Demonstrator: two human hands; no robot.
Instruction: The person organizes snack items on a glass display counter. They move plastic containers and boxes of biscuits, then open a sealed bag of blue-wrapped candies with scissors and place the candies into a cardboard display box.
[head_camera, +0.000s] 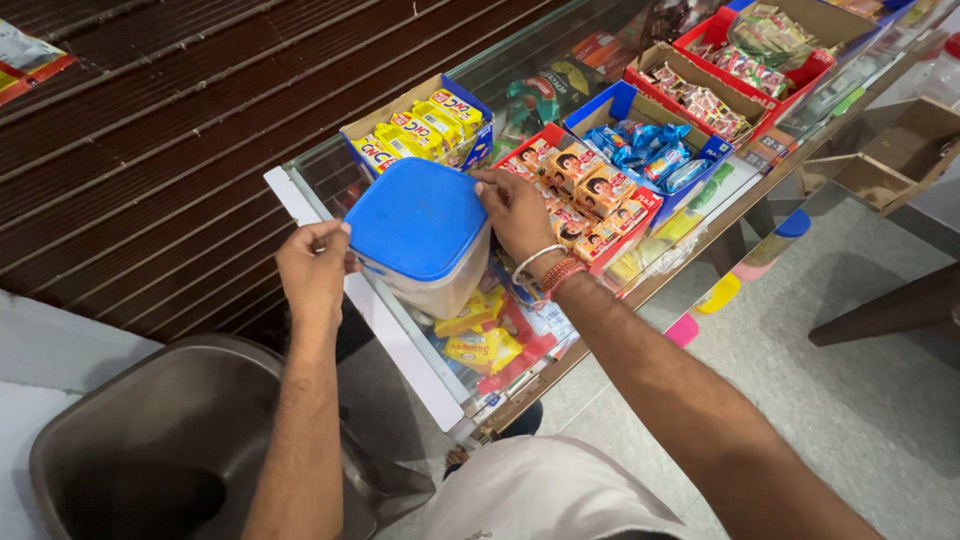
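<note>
Grip: both hands grasp the tub (425, 245), left hand (313, 268) on its near-left side, right hand (516, 212) on its far-right edge.
Tub: clear plastic with a blue lid (415, 220), resting on the glass counter (400, 340).
Behind tub: box of yellow packets (420, 128).
Right of tub: red box of biscuit packs (585, 195).
Left of tub, lower: grey chair (150, 450).

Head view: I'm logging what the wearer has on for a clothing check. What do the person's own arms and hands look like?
Both forearms are bare, with no sleeves in view. The right hand has a thin white bangle and a band of red-orange thread at the wrist. The left hand wears nothing: no ring, watch or glove shows. No gloves on either.
</note>
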